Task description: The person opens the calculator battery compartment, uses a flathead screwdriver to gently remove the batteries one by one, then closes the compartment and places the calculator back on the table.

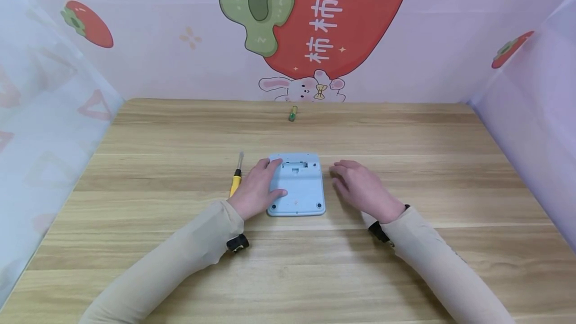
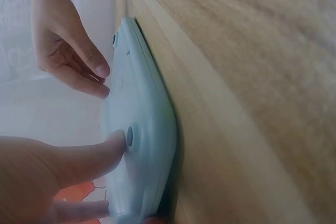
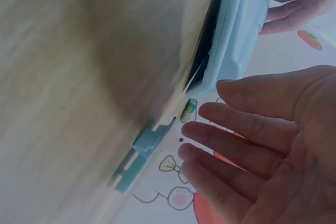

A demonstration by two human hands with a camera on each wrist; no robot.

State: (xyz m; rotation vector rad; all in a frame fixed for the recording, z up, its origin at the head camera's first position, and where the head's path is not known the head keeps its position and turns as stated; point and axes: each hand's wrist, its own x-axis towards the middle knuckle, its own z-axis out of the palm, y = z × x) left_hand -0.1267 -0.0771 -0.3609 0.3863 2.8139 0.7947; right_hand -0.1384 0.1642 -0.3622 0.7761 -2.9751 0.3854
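A light-blue device (image 1: 297, 191), seemingly a calculator, lies back side up on the table, its battery compartment (image 1: 294, 164) uncovered. My left hand (image 1: 255, 189) holds it by the left side. The thumb (image 2: 94, 158) presses on the back beside a rubber foot, and other fingers lie along the far left part and edge. Just right of the device, my right hand (image 1: 362, 189) hovers with relaxed fingers and holds nothing. Beyond those fingers, a small blue battery cover (image 3: 142, 153) lies on the table in the right wrist view; in the head view I cannot make it out.
A screwdriver with a yellow handle (image 1: 235, 183) lies left of the device, partly behind the left hand. One green battery (image 1: 293, 113) is near the table's back edge. Printed cloth walls (image 1: 171, 39) stand behind and at both sides of the wooden table (image 1: 180, 129).
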